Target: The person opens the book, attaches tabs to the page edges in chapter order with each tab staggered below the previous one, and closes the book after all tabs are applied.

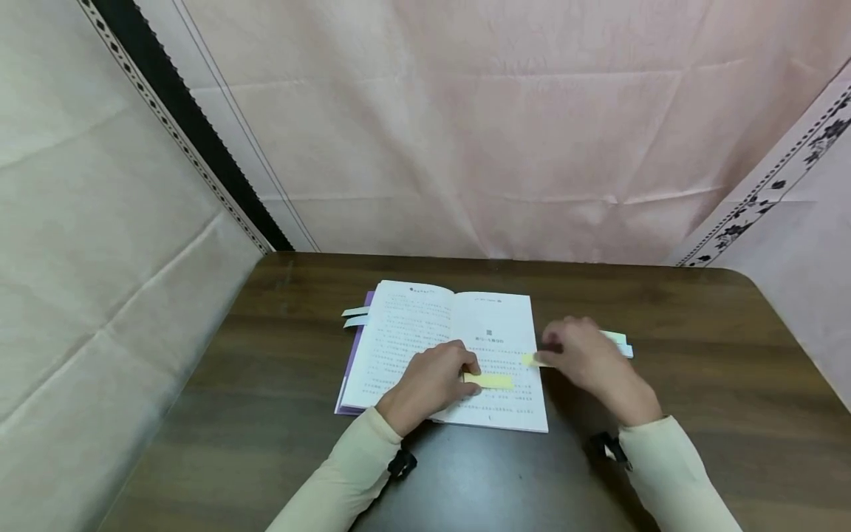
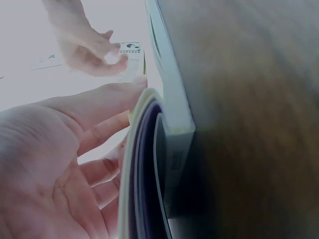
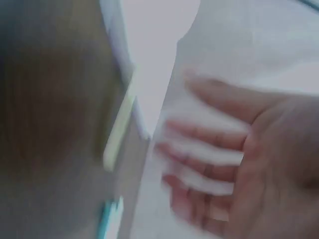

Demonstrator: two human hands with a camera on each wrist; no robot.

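An open book [image 1: 412, 325] with printed pages lies on the table. My left hand [image 1: 435, 377] rests on its right page, thumb and forefinger on either side of the left end of a yellow sticky note [image 1: 492, 381]. In the left wrist view that hand [image 2: 65, 159] lies beside the book's curved page edges [image 2: 144, 164]. My right hand [image 1: 588, 362] is by the right page edge, near a second yellow sticky strip [image 1: 528, 360]. The right wrist view shows this hand [image 3: 239, 149] blurred, fingers spread and apart from the strip [image 3: 119, 132].
Blue-green sticky notes [image 1: 618, 341] lie on the table just beyond my right hand. Pale tabs [image 1: 355, 316] stick out from the book's left edge. Pale cloth [image 1: 465, 148] hangs behind the brown table [image 1: 266, 414].
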